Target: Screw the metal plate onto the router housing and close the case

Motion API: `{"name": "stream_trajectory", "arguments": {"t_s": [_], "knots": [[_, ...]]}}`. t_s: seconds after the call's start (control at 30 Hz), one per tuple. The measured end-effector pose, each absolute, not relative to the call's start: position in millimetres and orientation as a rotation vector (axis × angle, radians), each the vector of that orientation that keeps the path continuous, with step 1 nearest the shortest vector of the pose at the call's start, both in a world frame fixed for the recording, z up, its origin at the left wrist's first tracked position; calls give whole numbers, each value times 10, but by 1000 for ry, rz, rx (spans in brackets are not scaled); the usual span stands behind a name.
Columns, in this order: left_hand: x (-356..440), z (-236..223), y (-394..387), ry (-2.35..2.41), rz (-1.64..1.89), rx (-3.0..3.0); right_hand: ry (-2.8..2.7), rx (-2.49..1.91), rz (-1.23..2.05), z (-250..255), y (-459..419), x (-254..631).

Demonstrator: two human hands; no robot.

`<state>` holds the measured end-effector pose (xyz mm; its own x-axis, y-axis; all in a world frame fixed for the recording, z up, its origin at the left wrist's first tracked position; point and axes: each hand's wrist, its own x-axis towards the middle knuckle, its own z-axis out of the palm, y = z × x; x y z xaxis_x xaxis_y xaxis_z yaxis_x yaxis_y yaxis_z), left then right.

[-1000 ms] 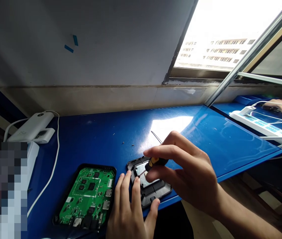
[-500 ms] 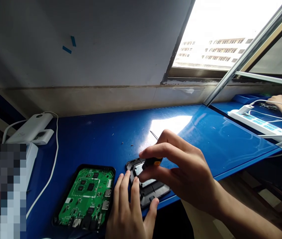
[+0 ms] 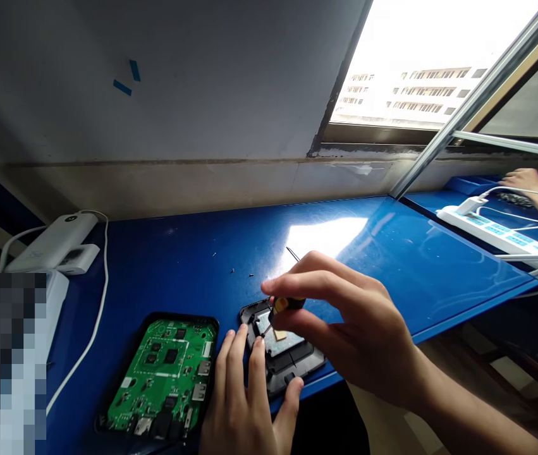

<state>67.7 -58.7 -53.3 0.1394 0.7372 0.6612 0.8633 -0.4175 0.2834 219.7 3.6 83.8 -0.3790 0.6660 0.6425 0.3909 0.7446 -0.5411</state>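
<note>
A short screwdriver (image 3: 289, 304) with a black and yellow handle is gripped between the thumb and fingers of my right hand (image 3: 351, 316). Its shaft points down at the metal plate (image 3: 285, 345) inside a black plastic cover (image 3: 303, 374); the tip is hard to make out. Fingers spread, my left hand (image 3: 247, 395) lies on the near left part of that cover, hiding some of it. Left of this hand is a green circuit board (image 3: 162, 379) seated in a black case. Two tiny screws (image 3: 251, 275) lie on the blue table beyond the cover.
A thin dark pointed tool (image 3: 292, 253) lies behind my right hand, partly hidden. White devices (image 3: 57, 243) and a white cable (image 3: 106, 278) are at the left. Beyond a metal frame (image 3: 427, 161) at the right are a power strip (image 3: 496, 235) and another person's hands (image 3: 529, 183).
The screwdriver handle has turned in my right hand, and my index finger has straightened a little. More of the metal plate shows. My left hand stays in place.
</note>
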Motion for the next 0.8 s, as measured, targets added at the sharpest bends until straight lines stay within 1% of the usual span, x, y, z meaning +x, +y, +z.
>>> {"name": "stream_trajectory", "arguments": {"t_s": [0.2,0.4,0.53,0.8], "knots": [[676,-527,-583,-1594,-1119,-2192,-1982,-809,285,872,63,2148],[684,-527,-595,-1618,-1181,-2262,-2087,-767,393,901,7,2203],[702,-522,-612,-1659,-1170,-2247,-2005,-799,403,870,10,2198],[709,-519,-628,-1652,-1122,-2190,-1989,-774,272,884,70,2130]]}}
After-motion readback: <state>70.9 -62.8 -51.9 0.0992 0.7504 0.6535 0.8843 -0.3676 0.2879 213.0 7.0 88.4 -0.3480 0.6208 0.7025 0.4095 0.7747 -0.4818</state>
